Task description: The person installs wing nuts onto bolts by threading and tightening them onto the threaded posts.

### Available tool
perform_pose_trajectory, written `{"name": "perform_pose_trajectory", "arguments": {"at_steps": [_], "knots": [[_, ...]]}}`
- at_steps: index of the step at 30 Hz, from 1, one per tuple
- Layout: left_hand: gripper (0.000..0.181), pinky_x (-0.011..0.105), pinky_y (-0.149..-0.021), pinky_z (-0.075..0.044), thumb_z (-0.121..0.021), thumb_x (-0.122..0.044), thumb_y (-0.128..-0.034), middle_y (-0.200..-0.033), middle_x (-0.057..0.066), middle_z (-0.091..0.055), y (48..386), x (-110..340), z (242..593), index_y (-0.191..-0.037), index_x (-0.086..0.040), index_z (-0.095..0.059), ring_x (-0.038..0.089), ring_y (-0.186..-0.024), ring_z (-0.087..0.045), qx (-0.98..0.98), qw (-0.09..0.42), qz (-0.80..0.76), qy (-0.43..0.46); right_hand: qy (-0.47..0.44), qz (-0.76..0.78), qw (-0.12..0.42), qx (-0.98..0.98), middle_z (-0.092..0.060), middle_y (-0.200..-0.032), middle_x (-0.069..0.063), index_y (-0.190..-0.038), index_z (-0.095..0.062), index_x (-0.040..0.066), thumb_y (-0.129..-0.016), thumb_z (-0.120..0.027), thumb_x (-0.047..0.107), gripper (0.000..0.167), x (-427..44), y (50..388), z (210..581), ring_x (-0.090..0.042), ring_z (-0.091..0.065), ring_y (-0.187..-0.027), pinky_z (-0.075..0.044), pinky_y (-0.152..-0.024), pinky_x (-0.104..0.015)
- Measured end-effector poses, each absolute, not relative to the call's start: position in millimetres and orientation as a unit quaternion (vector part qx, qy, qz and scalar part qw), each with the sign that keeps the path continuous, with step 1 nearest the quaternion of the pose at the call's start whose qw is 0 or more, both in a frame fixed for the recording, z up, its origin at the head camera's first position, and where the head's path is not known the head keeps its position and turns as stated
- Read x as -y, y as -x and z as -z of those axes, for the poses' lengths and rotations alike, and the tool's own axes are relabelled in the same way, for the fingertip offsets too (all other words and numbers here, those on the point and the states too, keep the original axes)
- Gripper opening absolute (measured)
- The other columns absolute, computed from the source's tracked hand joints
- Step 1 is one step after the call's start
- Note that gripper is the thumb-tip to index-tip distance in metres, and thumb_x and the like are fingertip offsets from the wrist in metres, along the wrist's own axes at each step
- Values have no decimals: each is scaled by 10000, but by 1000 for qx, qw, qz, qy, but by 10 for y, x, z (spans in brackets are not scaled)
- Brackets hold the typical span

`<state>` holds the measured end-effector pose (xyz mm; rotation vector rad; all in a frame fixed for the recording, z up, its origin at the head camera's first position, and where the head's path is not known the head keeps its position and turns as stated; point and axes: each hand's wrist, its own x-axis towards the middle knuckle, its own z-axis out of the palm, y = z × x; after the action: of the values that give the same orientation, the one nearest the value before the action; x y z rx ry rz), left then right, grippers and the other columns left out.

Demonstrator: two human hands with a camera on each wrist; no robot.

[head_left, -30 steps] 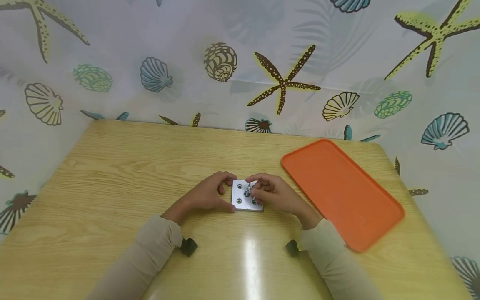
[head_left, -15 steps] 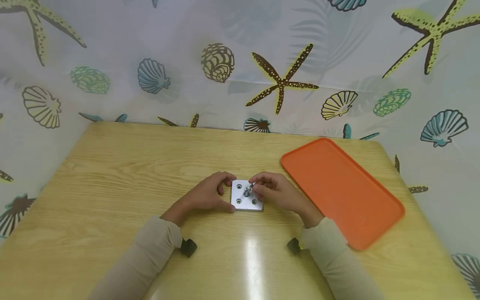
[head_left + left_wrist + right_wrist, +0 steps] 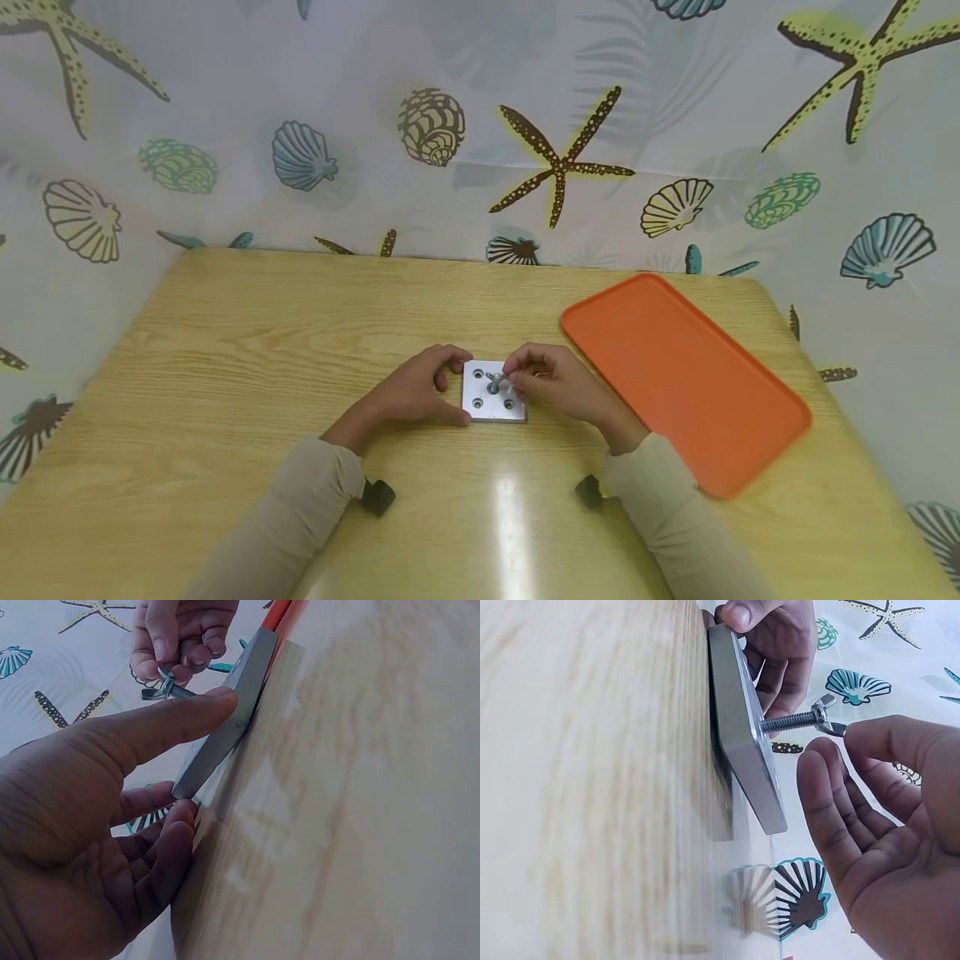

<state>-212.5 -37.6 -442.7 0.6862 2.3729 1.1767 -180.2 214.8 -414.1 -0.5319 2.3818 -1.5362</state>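
A square silver metal plate (image 3: 492, 412) with several holes lies on the table. From its middle rises a wing bolt (image 3: 793, 721), its threaded shank largely exposed in the right wrist view. My left hand (image 3: 412, 387) holds the plate by its left side, thumb on the near edge and fingers at the far edge. With thumb and curled fingers, my right hand (image 3: 555, 383) pinches one wing of the bolt. The left wrist view shows the left thumb across the edge of the plate (image 3: 251, 682), and the right fingers (image 3: 202, 656) beyond it.
An orange tray (image 3: 682, 375) lies slantwise on the right of the wooden table (image 3: 300, 317), close to the right forearm. A cloth (image 3: 360, 75) printed with shells and starfish hangs behind and beside the table. Small black blocks (image 3: 377, 497) sit at both wrists.
The right fingers have shifted around the bolt's wings, and the wings have turned to another angle. The left hand and plate stay in place. The head view has tilted slightly.
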Motion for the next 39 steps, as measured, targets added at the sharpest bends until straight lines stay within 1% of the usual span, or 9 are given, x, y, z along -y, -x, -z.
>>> {"name": "perform_pose_trajectory", "arguments": {"at_steps": [4,13,16,21,24,28,32,39], "knots": [[836,310,-779,-410,-920,-294,-701,-1209,34,-557,2120,379,4425,-1412,-134,-510,174,-910,-477,-851,201,-418,-245,182,525,129,-821,-656,-978,-211,-1026,-654,-43,-961,-607,24,104,-2135,1794,4135,-124,-599,-798,-532,-722,-218],[833,310,-776,-407,-918,-289,-703,-1215,36,-557,2119,387,4415,-1413,-139,-511,177,-917,-476,-850,203,-421,-241,187,531,134,-816,-644,-925,-174,-1012,-647,-55,-939,-625,-2,92,-2115,1800,4157,-84,-588,-758,-512,-686,-205],[835,311,-780,-409,-919,-287,-702,-1219,35,-559,2122,384,4417,-1415,-140,-510,178,-922,-476,-849,205,-423,-239,193,534,139,-811,-637,-926,-184,-1053,-629,-65,-943,-625,4,130,-2109,1807,4168,-91,-596,-773,-533,-699,-217],[840,311,-780,-415,-921,-281,-699,-1221,36,-561,2119,383,4419,-1416,-134,-508,181,-921,-479,-850,206,-423,-238,198,539,148,-805,-637,-938,-208,-1192,-594,-56,-950,-623,13,254,-2092,1815,4179,-111,-617,-788,-560,-728,-242],[839,311,-783,-417,-920,-279,-702,-1221,37,-563,2120,385,4425,-1417,-129,-507,180,-919,-480,-850,204,-421,-240,194,539,153,-805,-640,-928,-185,-1247,-584,-40,-953,-625,22,304,-2080,1819,4194,-138,-632,-781,-558,-731,-246],[835,311,-787,-420,-918,-281,-705,-1223,37,-565,2125,389,4436,-1415,-125,-506,178,-916,-482,-851,201,-419,-244,196,533,154,-808,-642,-912,-152,-1272,-590,-24,-960,-615,27,317,-2070,1831,4222,-162,-638,-770,-547,-717,-245],[835,313,-788,-422,-916,-283,-708,-1227,38,-565,2123,396,4436,-1417,-126,-504,180,-917,-483,-850,200,-420,-245,201,528,153,-811,-647,-919,-160,-1274,-596,-17,-962,-605,23,315,-2066,1827,4217,-164,-630,-771,-538,-711,-245],[833,314,-803,-425,-913,-292,-710,-1234,33,-566,2121,388,4433,-1416,-132,-503,180,-929,-487,-850,200,-419,-250,188,534,156,-809,-631,-900,-115,-1253,-598,-20,-961,-623,40,299,-2081,1818,4226,-173,-642,-778,-565,-719,-264]]}}
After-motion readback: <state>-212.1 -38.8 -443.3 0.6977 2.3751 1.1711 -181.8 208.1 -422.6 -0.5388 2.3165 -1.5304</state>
